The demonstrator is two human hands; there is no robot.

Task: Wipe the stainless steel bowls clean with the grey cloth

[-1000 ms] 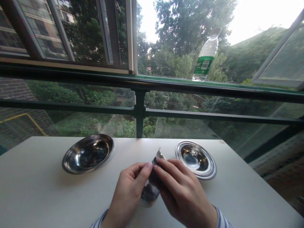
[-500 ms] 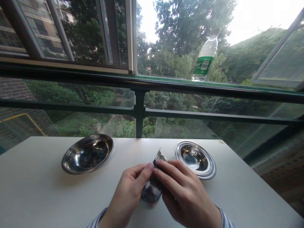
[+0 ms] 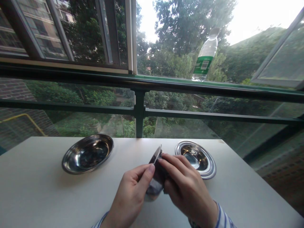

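My left hand [image 3: 131, 191] pinches a small shiny metal bowl [image 3: 154, 187], with the thumb near its rim. The bowl is tilted on edge above the table, its thin bright rim pointing up and away. My right hand [image 3: 190, 183] presses a dark cloth [image 3: 161, 169] against the bowl's right side, fingers bent over it. Most of the cloth and part of the bowl are hidden by the fingers. Behind my right hand, partly covered by it, stands a metal dish with a wide rim [image 3: 210, 161].
An oval metal bowl [image 3: 87, 153] sits on the left of the white table [image 3: 42, 190]. Beyond the table's far edge runs a dark green railing [image 3: 99, 79]. A plastic bottle with a green label [image 3: 203, 65] stands on the ledge by the window.
My right hand's fingers and the cloth have moved off the rim and slightly right along the bowl. The bowl has turned, so more of its bright rim shows.
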